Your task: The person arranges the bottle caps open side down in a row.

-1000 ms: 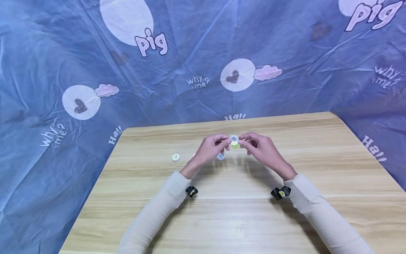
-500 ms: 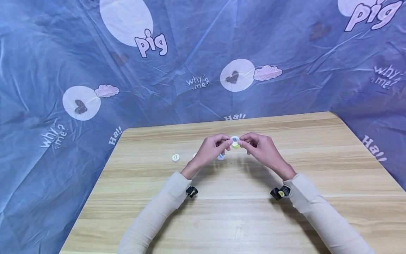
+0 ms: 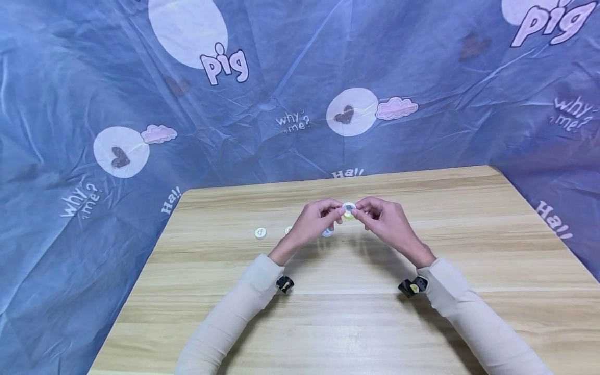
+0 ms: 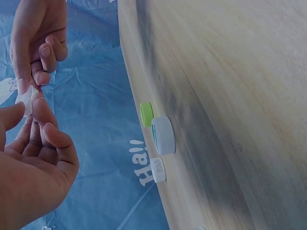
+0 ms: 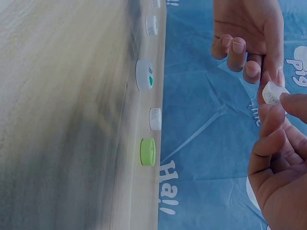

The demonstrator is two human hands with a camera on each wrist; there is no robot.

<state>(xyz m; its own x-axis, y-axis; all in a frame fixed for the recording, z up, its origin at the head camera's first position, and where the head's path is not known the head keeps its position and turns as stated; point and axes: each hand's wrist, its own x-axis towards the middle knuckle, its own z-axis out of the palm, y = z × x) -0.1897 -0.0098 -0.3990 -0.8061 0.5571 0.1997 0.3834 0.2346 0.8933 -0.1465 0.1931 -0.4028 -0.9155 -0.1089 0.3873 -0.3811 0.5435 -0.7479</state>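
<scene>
A small white bottle cap (image 3: 348, 207) is held up above the table, between the fingertips of both hands. My left hand (image 3: 310, 220) pinches it from the left, and my right hand (image 3: 388, 219) pinches its other side. The right wrist view shows faint printing on the raised white cap (image 5: 271, 94). Under the hands, a lime-green cap (image 5: 147, 152) rests on the table beside a small white cap (image 5: 155, 119) and a wider white cap (image 5: 145, 75) with a green mark. In the head view the hands partly hide these caps.
Farther left on the wooden table (image 3: 328, 323) lies another white cap (image 3: 260, 233). One more cap (image 3: 288, 229) is mostly hidden by the left hand. A blue printed cloth (image 3: 262, 140) hangs behind the table's far edge.
The held white cap has shifted slightly down and right in the head view, covering more of the green cap behind it. Both hands keep their pinch on it and have barely moved.
</scene>
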